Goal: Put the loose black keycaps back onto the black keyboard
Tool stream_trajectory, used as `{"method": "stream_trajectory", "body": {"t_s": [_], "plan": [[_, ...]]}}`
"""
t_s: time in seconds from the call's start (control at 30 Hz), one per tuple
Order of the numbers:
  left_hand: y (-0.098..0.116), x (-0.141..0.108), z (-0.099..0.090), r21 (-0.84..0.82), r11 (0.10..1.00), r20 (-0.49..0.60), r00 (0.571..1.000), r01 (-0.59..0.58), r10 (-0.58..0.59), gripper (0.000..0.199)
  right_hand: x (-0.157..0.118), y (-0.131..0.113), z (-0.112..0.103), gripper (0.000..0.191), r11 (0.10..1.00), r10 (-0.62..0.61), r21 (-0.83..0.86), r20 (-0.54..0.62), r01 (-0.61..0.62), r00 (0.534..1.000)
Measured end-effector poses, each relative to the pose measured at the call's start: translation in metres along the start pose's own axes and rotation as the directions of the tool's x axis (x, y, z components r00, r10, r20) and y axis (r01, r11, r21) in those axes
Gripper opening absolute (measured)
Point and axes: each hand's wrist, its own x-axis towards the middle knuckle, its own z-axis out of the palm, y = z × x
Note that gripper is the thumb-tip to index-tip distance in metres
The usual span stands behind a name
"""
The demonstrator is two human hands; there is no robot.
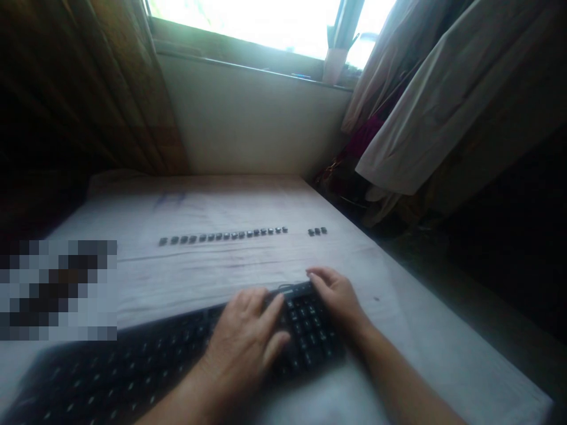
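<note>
A black keyboard [155, 354] lies at a slant across the near part of the white-covered table, blurred at its left end. My left hand [245, 330] rests over its keys, left of the number pad, with thumb and index finger apart; the other fingertips are hidden. At the far right corner, my right hand [334, 292] grips the keyboard's edge, thumb on top and fingers around the back. Beyond the keyboard runs a long row of small dark pieces that look like keycaps [227, 235]. To its right sits a separate group of three keycaps [318, 231].
The white cloth [248, 203] covers the table, whose right edge slopes away toward a dark floor. A pixelated patch hides something at the left. Behind are a wall, a bright window, a brown curtain [119, 88] and hanging clothes [411, 118].
</note>
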Motion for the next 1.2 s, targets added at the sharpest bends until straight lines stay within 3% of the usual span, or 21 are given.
{"method": "stream_trajectory", "body": {"t_s": [0.2, 0.4, 0.53, 0.67, 0.77, 0.9, 1.2], "plan": [[-0.017, -0.002, 0.001, 0.065, 0.991, 0.073, 0.990, 0.114, -0.118, 0.051, -0.002, -0.004, -0.001, 0.028, 0.994, -0.064, -0.088, 0.061, 0.069, 0.996], [-0.014, -0.005, 0.003, 0.016, 0.995, 0.063, 0.993, 0.099, -0.100, 0.045, -0.002, -0.002, -0.003, 0.028, 0.992, -0.022, -0.125, 0.080, 0.032, 0.997], [-0.014, -0.004, 0.001, 0.027, 0.997, 0.056, 0.995, 0.075, -0.076, 0.042, 0.003, -0.010, -0.005, 0.025, 0.983, 0.020, -0.183, 0.152, 0.008, 0.988], [-0.014, -0.003, 0.001, 0.055, 0.996, 0.054, 0.996, 0.064, -0.067, 0.040, 0.025, -0.018, -0.008, 0.026, 0.932, 0.060, -0.363, 0.190, 0.013, 0.980], [-0.014, -0.003, 0.003, 0.061, 0.996, 0.057, 0.996, 0.064, -0.068, 0.039, 0.050, -0.016, -0.010, 0.027, 0.877, 0.079, -0.481, 0.128, -0.008, 0.989], [-0.015, -0.004, 0.006, 0.066, 0.996, 0.011, 0.998, 0.056, -0.057, 0.038, 0.079, -0.005, -0.007, 0.043, 0.782, 0.093, -0.622, 0.044, -0.046, 0.995], [-0.017, -0.004, 0.008, 0.102, 0.994, -0.001, 0.999, 0.033, -0.033, 0.038, 0.113, 0.000, 0.002, 0.049, 0.643, 0.148, -0.765, 0.076, -0.038, 0.986]]}}
